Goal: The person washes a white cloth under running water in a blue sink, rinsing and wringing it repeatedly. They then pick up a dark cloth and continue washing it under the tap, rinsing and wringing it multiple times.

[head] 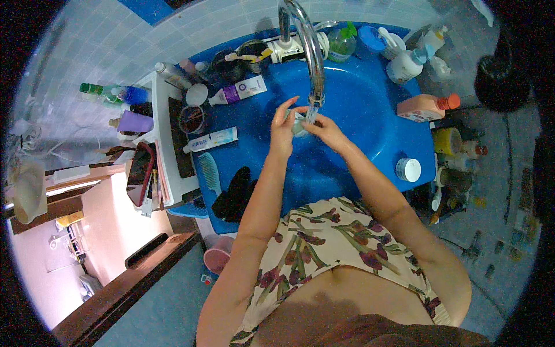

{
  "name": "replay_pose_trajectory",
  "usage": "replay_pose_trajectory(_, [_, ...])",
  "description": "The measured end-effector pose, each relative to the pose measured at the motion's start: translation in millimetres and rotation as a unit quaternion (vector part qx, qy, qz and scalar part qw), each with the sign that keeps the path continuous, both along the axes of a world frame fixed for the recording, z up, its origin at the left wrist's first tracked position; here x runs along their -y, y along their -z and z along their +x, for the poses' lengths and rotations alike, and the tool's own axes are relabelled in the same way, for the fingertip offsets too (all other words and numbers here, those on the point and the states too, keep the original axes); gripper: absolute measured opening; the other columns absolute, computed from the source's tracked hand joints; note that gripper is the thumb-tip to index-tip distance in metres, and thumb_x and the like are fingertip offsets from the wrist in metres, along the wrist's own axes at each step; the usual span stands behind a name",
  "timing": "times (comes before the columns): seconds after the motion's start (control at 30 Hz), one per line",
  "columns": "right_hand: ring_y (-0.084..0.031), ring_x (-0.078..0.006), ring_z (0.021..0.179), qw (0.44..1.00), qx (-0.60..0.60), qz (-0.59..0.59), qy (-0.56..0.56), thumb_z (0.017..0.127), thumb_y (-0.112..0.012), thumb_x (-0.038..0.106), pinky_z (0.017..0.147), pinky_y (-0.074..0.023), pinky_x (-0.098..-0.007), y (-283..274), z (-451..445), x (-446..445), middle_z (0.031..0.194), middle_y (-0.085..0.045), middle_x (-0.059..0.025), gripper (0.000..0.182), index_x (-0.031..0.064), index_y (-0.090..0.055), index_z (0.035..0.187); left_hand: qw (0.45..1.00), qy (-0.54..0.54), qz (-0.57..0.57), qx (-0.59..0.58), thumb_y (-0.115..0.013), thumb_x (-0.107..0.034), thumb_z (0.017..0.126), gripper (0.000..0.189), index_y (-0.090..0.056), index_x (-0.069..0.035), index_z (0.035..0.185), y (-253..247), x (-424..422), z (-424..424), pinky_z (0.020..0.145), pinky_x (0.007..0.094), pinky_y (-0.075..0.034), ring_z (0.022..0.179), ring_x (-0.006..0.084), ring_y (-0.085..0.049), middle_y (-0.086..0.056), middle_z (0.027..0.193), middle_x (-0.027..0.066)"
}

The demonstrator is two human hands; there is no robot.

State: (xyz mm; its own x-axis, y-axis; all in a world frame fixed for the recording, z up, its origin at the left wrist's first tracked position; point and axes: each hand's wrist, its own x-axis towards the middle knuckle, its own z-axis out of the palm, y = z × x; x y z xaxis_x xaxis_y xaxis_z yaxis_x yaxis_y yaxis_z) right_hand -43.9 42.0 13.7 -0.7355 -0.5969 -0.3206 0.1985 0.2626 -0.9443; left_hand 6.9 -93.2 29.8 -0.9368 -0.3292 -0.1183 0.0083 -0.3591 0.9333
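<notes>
Water [311,114] runs from the curved chrome faucet [316,65] over the blue sink basin [347,99]. Beneath the stream, my left hand [284,126] holds a small pale, whitish-green item [298,127], its index finger raised. What the item is, I cannot make out, since fingers and water partly cover it. From the other side my right hand [328,133] grips the same item with its fingertips, close to the falling water.
Left of the basin lie two toothpaste tubes [212,139], a comb [210,171] and a dark cloth-like bundle [234,195]. A green-topped pump bottle [342,45] stands behind. To the right are an orange-capped bottle [422,107], a white-lidded jar [408,169] and a white bottle [405,66].
</notes>
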Motion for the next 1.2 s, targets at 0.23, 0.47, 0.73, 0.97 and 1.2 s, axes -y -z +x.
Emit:
replay_pose_trajectory(0.23, [-0.058,-0.0158,0.082,0.98,0.13,-0.119,0.097,0.072,-0.05,0.001,0.071,-0.0463,-0.028,6,-10,-7,0.092,-0.062,-0.0052,0.032,0.0027,-0.058,0.104,0.985,-0.146,0.054,0.069,-0.059,-0.004,0.081,0.061,-0.025,-0.005,0.132,32,6,0,0.078,0.0317,-0.044,0.096,0.0191,-0.05,-0.047,0.113,0.0124])
replay_pose_trajectory(0.47, [-0.056,-0.0145,0.07,0.982,0.061,-0.08,0.161,0.077,-0.063,0.012,0.064,-0.0457,-0.0273,13,-2,7,0.077,-0.06,-0.0041,0.016,0.003,-0.057,0.089,0.946,-0.092,0.201,0.237,-0.067,-0.028,0.079,0.025,-0.059,-0.004,0.076,38,-27,3,0.058,0.0315,-0.041,0.065,0.0141,-0.051,-0.055,0.072,0.0014])
replay_pose_trajectory(0.73, [-0.055,-0.0123,0.066,0.988,-0.009,-0.015,0.151,0.075,-0.064,0.005,0.058,-0.0443,-0.0267,17,-2,0,0.073,-0.061,-0.0038,0.007,0.0032,-0.058,0.078,0.96,-0.078,0.166,0.21,-0.071,-0.022,0.075,0.023,-0.065,-0.012,0.095,47,-11,10,0.069,0.026,-0.038,0.075,0.0087,-0.05,-0.061,0.088,-0.0039])
replay_pose_trajectory(0.97, [-0.054,-0.0131,0.065,0.967,0.041,-0.052,0.245,0.075,-0.064,0.004,0.059,-0.0438,-0.0266,14,-1,-1,0.072,-0.06,-0.0035,0.004,0.0037,-0.06,0.077,0.891,-0.134,0.347,0.259,-0.076,-0.019,0.071,0.036,-0.059,-0.008,0.1,59,-7,5,0.073,0.0233,-0.039,0.083,0.0135,-0.056,-0.061,0.09,0.0015])
replay_pose_trajectory(1.2, [-0.051,-0.0137,0.072,0.926,0.129,-0.074,0.348,0.084,-0.059,0.023,0.06,-0.0419,-0.0283,26,-28,-31,0.083,-0.054,-0.0039,0.024,0.0052,-0.05,0.099,0.941,-0.116,0.272,0.165,-0.04,-0.028,0.094,0.035,-0.051,0.004,0.104,30,24,14,0.087,0.0422,-0.045,0.095,0.0249,-0.057,-0.058,0.104,0.0163])
